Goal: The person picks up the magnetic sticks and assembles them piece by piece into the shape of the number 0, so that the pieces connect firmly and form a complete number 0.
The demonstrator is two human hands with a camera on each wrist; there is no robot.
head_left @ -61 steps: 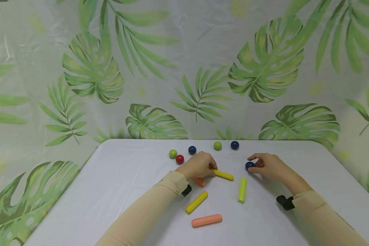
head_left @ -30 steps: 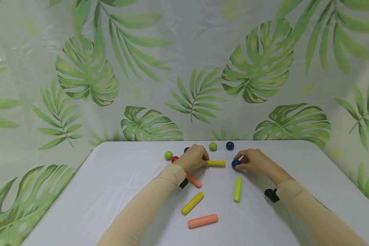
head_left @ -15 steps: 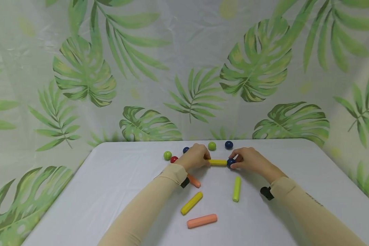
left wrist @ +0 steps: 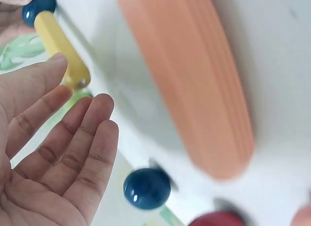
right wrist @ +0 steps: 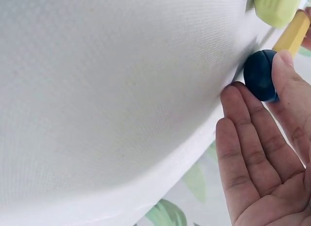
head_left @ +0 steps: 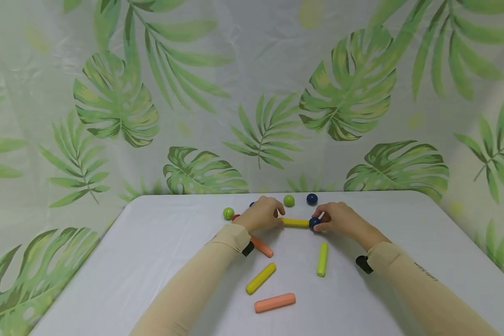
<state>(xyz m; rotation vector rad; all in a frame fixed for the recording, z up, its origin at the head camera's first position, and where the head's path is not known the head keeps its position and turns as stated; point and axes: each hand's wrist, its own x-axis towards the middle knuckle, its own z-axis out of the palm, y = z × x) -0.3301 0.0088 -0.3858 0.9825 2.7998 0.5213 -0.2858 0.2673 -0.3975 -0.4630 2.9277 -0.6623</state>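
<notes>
A yellow stick (head_left: 295, 222) lies across the far middle of the table, its right end against a dark blue ball (head_left: 314, 224). My right hand (head_left: 340, 221) pinches that ball between thumb and fingers; the right wrist view shows the thumb (right wrist: 286, 73) on its side. At the stick's left end is my left hand (head_left: 262, 214), fingers parted and holding nothing. In the left wrist view its thumb (left wrist: 48, 70) overlaps the stick near that end. Under the left wrist, an orange stick (head_left: 262, 246) is partly hidden.
Near the left hand are a green ball (head_left: 228, 213), a partly hidden red ball (head_left: 235, 217) and a second blue ball (left wrist: 146, 188). Green (head_left: 289, 200) and blue (head_left: 312, 199) balls stand behind. Nearer lie yellow (head_left: 261, 278), salmon (head_left: 275, 303) and lime (head_left: 322, 259) sticks.
The yellow stick moved back and straightened crosswise in the left hand; the right hand brought the blue ball leftward to its end. The left fingers have since let go of the stick.
</notes>
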